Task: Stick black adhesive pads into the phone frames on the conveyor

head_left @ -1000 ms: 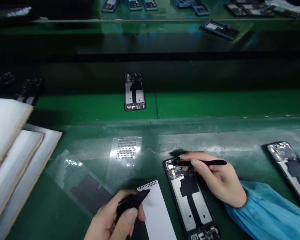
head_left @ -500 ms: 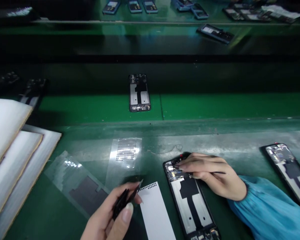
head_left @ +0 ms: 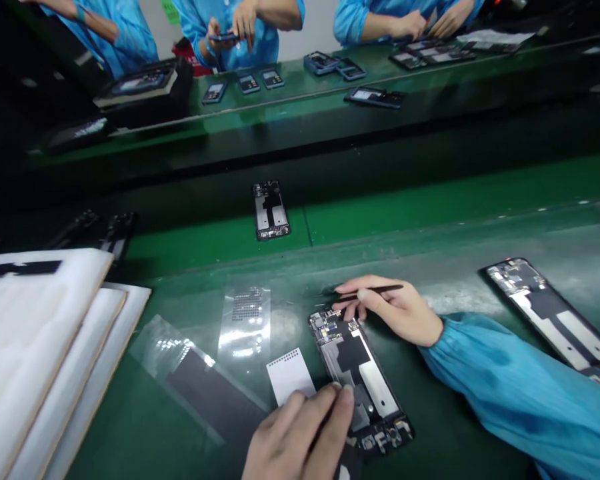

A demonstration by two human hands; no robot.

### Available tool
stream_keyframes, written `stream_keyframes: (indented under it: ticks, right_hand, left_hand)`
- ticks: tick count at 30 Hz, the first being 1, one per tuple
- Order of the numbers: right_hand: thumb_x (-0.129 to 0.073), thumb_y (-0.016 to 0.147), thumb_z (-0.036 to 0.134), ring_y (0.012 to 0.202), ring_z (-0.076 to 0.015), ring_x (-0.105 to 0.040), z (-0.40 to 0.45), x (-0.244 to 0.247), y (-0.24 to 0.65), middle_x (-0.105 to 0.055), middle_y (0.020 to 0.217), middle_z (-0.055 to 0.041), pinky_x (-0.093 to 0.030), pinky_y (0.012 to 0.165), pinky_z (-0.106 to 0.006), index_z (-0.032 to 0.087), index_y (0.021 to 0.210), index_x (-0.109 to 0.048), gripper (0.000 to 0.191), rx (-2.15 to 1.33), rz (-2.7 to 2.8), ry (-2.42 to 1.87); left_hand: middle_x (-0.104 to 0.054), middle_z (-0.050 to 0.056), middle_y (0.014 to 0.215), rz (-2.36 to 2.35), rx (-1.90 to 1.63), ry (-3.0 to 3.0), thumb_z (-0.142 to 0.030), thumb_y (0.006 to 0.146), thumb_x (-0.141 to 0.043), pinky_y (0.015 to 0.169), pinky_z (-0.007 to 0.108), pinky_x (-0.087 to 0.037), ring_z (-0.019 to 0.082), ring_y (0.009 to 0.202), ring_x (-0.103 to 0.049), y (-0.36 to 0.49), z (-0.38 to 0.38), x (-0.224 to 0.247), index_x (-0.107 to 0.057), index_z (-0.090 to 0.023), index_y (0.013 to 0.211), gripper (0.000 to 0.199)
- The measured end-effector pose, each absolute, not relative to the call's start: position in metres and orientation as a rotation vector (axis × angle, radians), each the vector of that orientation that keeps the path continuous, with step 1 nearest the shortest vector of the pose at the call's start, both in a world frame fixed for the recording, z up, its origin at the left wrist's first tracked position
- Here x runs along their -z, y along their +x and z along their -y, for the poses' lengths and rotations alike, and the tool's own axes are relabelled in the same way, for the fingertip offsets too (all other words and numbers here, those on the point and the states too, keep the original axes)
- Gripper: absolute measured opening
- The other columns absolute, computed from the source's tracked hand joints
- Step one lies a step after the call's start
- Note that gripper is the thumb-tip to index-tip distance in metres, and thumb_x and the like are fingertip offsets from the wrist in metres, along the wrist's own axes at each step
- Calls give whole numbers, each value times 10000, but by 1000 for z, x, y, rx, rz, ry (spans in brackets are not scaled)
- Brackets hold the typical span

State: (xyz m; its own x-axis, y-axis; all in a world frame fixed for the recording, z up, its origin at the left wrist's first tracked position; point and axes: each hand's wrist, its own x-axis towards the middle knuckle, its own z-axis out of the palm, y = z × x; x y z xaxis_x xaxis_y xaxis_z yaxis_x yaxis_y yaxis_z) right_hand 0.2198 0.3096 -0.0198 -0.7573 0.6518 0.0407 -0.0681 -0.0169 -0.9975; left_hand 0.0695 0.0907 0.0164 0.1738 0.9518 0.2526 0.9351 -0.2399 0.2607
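Right fingers (head_left: pixel 361 284) clamp a black tool (head_left: pixel 393 288) by a phone frame (head_left: pixel 379 387); left fingers (head_left: pixel 310 410) cover its lower-left edge, grip unclear. Bare surface (head_left: pixel 445 420) lies rightward; blue-sleeved people (head_left: pixel 257 50) work beyond.

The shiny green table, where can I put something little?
Room shows between the right hand and the black opened phone at far right, and on the bright green strip, right of its black-edged opened phone. Left to middle is crowded: thick white boards, clear plastic films, small white card, and left hand over another opened phone.
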Motion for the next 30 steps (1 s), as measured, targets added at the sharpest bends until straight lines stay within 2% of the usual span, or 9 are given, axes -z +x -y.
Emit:
stream_keyframes:
  ticks: [3, 6, 10, 14, 18, 21, 24, 30]
  right_hand:
    - [-573, 978, 526, 574, -138, -719, -310, 19, 217, -785, 728, -93, -539, 513, -232, 109, 967, -708, 438, -1882, 1550, -737]
    - [-577, 947, 586, 479, -122, -676, -314, 17, 215, -745, 608, -60, -489, 449, -208, 128, 845, -662, 476, -1947, 1366, -813]
    - [-630, 892, 605, 444, -130, -674, -318, 16, 213, -737, 572, -53, -465, 411, -192, 154, 799, -604, 461, -2015, 1216, -838]
    - [-629, 923, 514, 426, -135, -678, -320, 15, 212, -732, 551, -60, -454, 391, -179, 156, 763, -592, 394, -2081, 1173, -823]
    - [-548, 995, 373, 404, -132, -670, -321, 14, 210, -723, 530, -53, -432, 370, -168, 159, 760, -579, 320, -2116, 1130, -818]
    - [-477, 1027, 294, 402, -128, -671, -322, 13, 210, -723, 531, -34, -419, 362, -161, 180, 767, -534, 289, -2104, 1070, -833]
    - [-429, 1042, 255, 402, -120, -671, -322, 13, 209, -717, 524, -18, -420, 366, -155, 189, 767, -505, 293, -2086, 1017, -853]
    - [-429, 1041, 236, 398, -133, -671, -323, 10, 209, -710, 513, -18, -420, 366, -166, 194, 775, -490, 276, -2099, 1004, -860]
  left_hand:
    - [-762, 93, 1157, -1838, -502, 2550, -83, 973, -465, 601, 289, -558, 187, 772, -689, 86, -99, -16, -661, -129, 1265, 355]
    - [-734, 106, 1231, -1780, -420, 2615, -101, 948, -546, 568, 277, -537, 171, 721, -660, 101, -103, -16, -675, -125, 1243, 323]
    - [-733, 76, 1242, -1738, -394, 2676, -117, 944, -585, 567, 264, -523, 162, 718, -644, 114, -100, -11, -691, -145, 1225, 301]
    - [-720, 79, 1265, -1693, -326, 2726, -103, 958, -547, 592, 265, -544, 163, 727, -655, 116, -96, -4, -683, -134, 1241, 316]
    - [-698, 97, 1300, -1656, -224, 2735, 1, 920, -450, 597, 260, -568, 157, 718, -670, 115, -97, -4, -669, -129, 1257, 422]
    - [-692, 148, 1300, -1689, -196, 2671, 2, 909, -437, 593, 257, -582, 179, 801, -713, 114, -98, -5, -648, -163, 1279, 457]
    - [-695, 181, 1276, -1694, -188, 2615, -60, 952, -415, 605, 248, -596, 204, 916, -737, 113, -101, -7, -639, -180, 1272, 408]
    - [-702, 193, 1253, -1701, -126, 2642, -44, 945, -399, 566, 236, -596, 214, 913, -755, 119, -104, -14, -634, -159, 1245, 398]
